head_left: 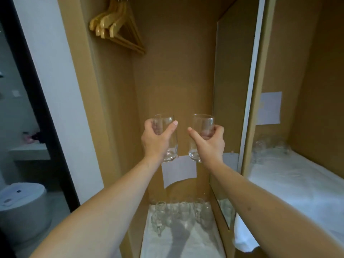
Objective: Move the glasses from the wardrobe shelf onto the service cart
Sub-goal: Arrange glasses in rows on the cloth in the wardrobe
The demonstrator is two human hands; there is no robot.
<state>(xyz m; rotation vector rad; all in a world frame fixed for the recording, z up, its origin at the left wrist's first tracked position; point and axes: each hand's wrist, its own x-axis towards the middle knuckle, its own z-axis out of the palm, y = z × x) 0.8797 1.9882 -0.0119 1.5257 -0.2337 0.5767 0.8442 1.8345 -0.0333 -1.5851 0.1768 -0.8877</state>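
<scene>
Head view: one clear tumbler [165,138] is gripped upright in the left hand [155,141], another tumbler [200,136] in the right hand [210,144] (fingers curled round each), both lifted well above the glasses [182,213] remaining on the cloth-lined shelf [186,244]; no cart is seen.

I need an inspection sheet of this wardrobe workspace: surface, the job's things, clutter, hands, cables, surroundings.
Surface: white cloth on the wardrobe shelf, a shadow across it.
Job's things: a clear glass tumbler in the left hand, a second clear glass tumbler in the right, both upright and lifted; a group of clear glasses stands at the back of the shelf. Service cart not in view.
Clutter: a white paper sheet on the back panel.
Hands: left hand and right hand each grip one tumbler.
Cables: nothing seen.
Surroundings: wooden hangers above; mirror panel at right.
</scene>
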